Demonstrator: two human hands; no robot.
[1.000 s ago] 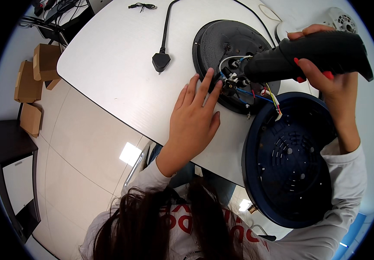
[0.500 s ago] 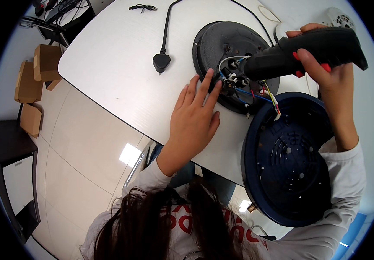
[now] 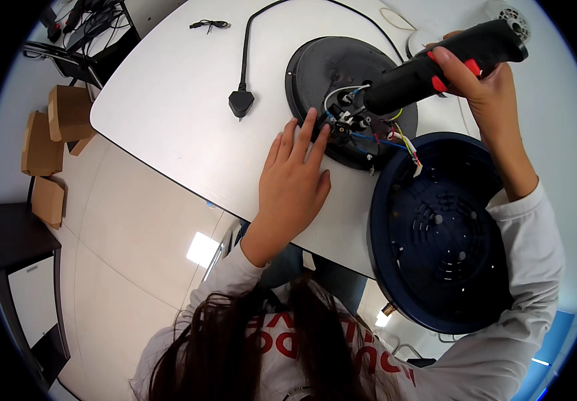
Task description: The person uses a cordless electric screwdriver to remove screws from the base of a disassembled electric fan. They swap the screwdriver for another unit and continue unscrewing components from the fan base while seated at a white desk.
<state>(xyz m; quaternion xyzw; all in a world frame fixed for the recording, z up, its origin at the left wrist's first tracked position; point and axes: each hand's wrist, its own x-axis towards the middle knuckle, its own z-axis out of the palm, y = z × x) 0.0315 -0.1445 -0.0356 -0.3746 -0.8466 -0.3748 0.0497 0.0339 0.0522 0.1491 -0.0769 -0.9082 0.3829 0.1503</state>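
My right hand is wrapped round a black cordless screwdriver with red buttons. The tool's front end points down-left at the wired parts on a round dark heating base. Fingers stretched, my left hand rests at the base's near left edge, its fingertips by a small black switch-like part. Blue, white, red and yellow-green wires run from the base toward a deep dark-blue round housing. That housing lies beside the base, open side up, under my right forearm. The driver's tip is hard to make out.
A black power plug and its cord lie on the white table, with a small coiled black cable farther back. Cardboard boxes and a dark cabinet stand on the left. A white fan-like object is at the far right.
The screwdriver and my right hand have shifted slightly left and away from me, the driver tilting more upward at its rear. The whole view has shifted a little; my left hand stays at the base.
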